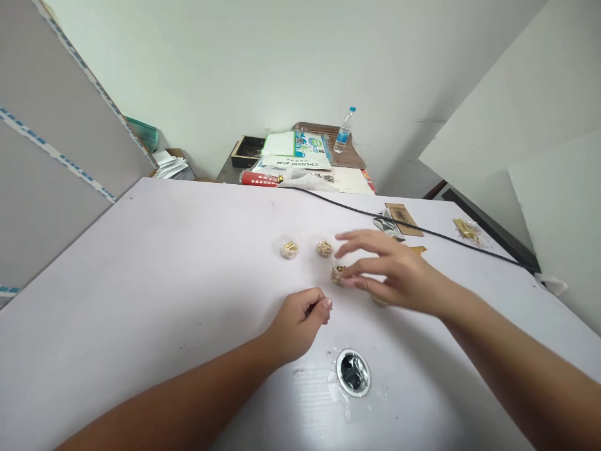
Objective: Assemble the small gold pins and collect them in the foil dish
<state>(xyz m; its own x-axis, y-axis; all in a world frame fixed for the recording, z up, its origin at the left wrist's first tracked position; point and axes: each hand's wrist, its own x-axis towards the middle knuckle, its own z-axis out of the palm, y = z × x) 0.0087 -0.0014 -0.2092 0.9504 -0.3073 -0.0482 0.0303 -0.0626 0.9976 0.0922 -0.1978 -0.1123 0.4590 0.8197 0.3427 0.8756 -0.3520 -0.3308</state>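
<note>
On the left of the group stands a small, round, clear plastic cup of slender gold-coloured metal pieces (290, 250) on the white tabletop (201, 250). The cup sits upright, wider than tall, with no long axis of its own; the pieces in it lean at a slant, most ends pointing up and away to the right.

Nearer the person, the left hand (297, 322) is curled closed, its thumb against the forefinger; whether something small is pinched inside I cannot tell.

Next along, a second clear cup of gold-coloured pieces (324, 248) is upright, its contents lying in mixed directions. Just right of it and nearer is a third clear cup with gold-coloured contents (339, 274), apparently upright.

The right hand (394, 269) has its fingers spread, with the thumb and lower fingertips at this third cup's right edge; contact is unclear. The step in hand looks like reaching to this cup or its contents; a secure hold would call for thumb and finger to close from opposite sides.

Below that palm, a fourth cup (379, 302) shows only partly, too hidden to read its contents' direction.
</note>
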